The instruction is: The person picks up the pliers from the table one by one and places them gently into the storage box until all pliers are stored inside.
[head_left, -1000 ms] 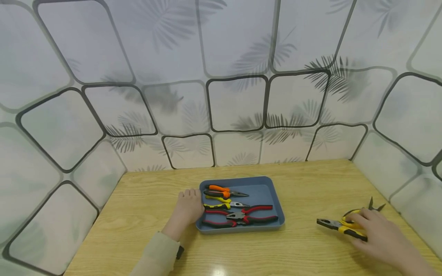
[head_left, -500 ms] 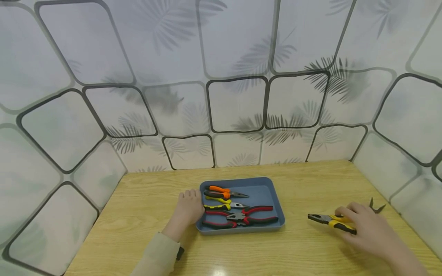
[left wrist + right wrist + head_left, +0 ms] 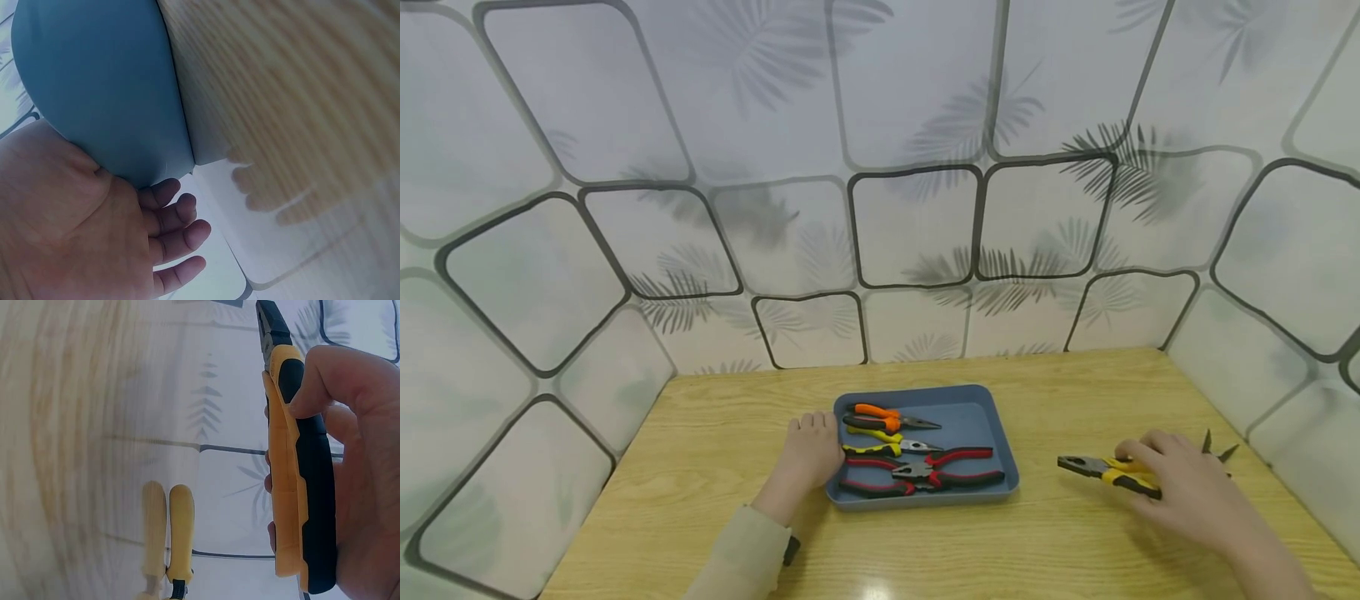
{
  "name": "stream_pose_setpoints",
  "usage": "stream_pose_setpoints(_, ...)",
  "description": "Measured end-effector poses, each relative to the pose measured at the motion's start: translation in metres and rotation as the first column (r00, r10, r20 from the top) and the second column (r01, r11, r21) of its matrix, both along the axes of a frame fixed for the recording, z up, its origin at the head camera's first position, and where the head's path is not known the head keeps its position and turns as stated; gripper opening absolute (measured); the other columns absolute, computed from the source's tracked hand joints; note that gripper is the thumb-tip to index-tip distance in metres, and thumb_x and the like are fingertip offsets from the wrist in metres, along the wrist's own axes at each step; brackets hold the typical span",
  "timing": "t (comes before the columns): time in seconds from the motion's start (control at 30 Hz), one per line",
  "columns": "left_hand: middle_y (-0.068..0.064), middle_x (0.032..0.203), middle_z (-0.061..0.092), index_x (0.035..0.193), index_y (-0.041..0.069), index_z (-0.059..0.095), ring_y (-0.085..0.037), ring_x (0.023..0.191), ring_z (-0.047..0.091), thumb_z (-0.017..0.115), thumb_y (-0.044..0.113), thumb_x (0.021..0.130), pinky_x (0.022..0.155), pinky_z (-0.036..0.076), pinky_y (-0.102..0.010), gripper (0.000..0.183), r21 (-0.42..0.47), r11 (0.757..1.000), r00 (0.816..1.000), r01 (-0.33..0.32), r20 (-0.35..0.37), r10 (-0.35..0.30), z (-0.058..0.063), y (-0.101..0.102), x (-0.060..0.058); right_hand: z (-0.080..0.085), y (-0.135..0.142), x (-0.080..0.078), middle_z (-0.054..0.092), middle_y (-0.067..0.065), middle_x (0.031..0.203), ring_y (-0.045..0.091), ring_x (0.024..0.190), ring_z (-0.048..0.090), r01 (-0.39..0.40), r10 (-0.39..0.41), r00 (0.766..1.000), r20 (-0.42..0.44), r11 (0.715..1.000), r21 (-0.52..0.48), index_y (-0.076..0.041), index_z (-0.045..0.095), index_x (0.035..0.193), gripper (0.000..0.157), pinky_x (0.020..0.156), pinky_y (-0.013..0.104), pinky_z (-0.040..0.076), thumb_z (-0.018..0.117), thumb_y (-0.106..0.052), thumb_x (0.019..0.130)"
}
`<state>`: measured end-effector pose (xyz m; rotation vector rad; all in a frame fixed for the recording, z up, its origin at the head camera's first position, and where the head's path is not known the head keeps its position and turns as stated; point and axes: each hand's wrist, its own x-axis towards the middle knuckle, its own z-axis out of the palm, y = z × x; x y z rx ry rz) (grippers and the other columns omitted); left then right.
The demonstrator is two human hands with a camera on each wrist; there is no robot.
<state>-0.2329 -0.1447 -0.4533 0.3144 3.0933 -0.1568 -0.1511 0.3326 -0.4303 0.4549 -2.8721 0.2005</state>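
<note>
A blue tray (image 3: 973, 408) stands mid-table. My left hand (image 3: 812, 450) grips its left end; in the left wrist view the thumb is hidden behind the tray wall (image 3: 100, 81), and the fingers lie loosely bent along the outside. My right hand (image 3: 1187, 487) holds yellow-and-black combination pliers (image 3: 1108, 472) by the handles, their blunt head pointing left toward the tray and their jaws closed. In the right wrist view the pliers (image 3: 290, 475) are raised above the tabletop, my thumb along the black grip. Inside the tray lie orange-black long-nose pliers (image 3: 891, 417) and yellow-black long-nose pliers (image 3: 895, 443).
Two red-black pliers (image 3: 951, 477) lie at the tray's near side. Past my right hand, a tool's spread grey jaws (image 3: 1213, 450) show on the table; a yellow handle (image 3: 181, 531) appears in the right wrist view. Patterned walls (image 3: 917, 325) bound the wooden table (image 3: 955, 550).
My right hand has lifted the combination pliers and moved left with them, leaving the tool with spread jaws behind. The left hand and the tray have stayed put.
</note>
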Motion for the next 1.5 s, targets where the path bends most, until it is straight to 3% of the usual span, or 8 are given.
stream_pose_setpoints(0.17,-0.016,0.096,0.053,0.104,-0.002,0.050,-0.029,0.090,0.049,0.048,0.024,0.089,0.082,0.038,-0.046,0.029,0.018,1.000,1.000,0.012,-0.026,-0.012,0.003,0.001,0.000,0.002,-0.001,-0.005,0.054,-0.007,0.092,0.014,0.078,0.051,-0.040,0.040,0.999,-0.029,0.999,0.001,-0.024,0.064,0.103,0.043,0.058,0.032,0.038,0.081,-0.038,0.067)
stream_pose_setpoints(0.4,-0.016,0.098,0.054,0.106,-0.002,0.050,-0.029,0.091,0.050,0.049,0.024,0.089,0.083,0.039,-0.046,0.031,0.017,1.000,0.999,0.019,-0.030,-0.018,0.006,0.001,0.002,0.005,-0.006,-0.010,0.055,-0.005,0.092,0.015,0.079,0.051,-0.063,0.062,0.997,-0.051,0.998,-0.012,-0.022,0.064,0.105,0.046,0.059,0.034,0.039,0.082,-0.033,0.063)
stream_pose_setpoints(0.87,-0.016,0.099,0.053,0.108,-0.002,0.050,-0.030,0.094,0.050,0.047,0.025,0.090,0.086,0.039,-0.047,0.032,0.000,1.000,1.000,-0.001,0.005,0.001,0.006,0.002,0.001,0.005,-0.017,-0.016,0.054,-0.007,0.092,0.016,0.082,0.052,-0.086,0.083,0.995,-0.051,0.995,-0.054,-0.022,0.063,0.105,0.045,0.063,0.034,0.039,0.082,-0.030,0.065)
stream_pose_setpoints(1.03,-0.017,0.103,0.055,0.110,-0.003,0.051,-0.030,0.095,0.051,0.050,0.026,0.090,0.084,0.039,-0.046,0.035,0.005,1.000,1.000,-0.002,-0.007,0.002,0.007,0.002,0.003,0.004,-0.019,-0.018,0.052,-0.009,0.091,0.014,0.082,0.050,-0.090,0.088,0.995,-0.042,0.995,-0.036,-0.025,0.062,0.104,0.042,0.061,0.030,0.036,0.080,-0.030,0.067)
stream_pose_setpoints(1.5,-0.015,0.096,0.055,0.107,-0.001,0.052,-0.029,0.091,0.051,0.049,0.025,0.090,0.083,0.041,-0.045,0.031,-0.009,1.000,1.000,0.006,-0.026,-0.006,0.004,0.002,0.003,0.002,-0.026,-0.026,0.053,-0.007,0.095,0.015,0.084,0.051,-0.112,0.112,0.994,-0.021,0.993,-0.021,-0.025,0.062,0.107,0.043,0.064,0.034,0.041,0.079,-0.028,0.068)
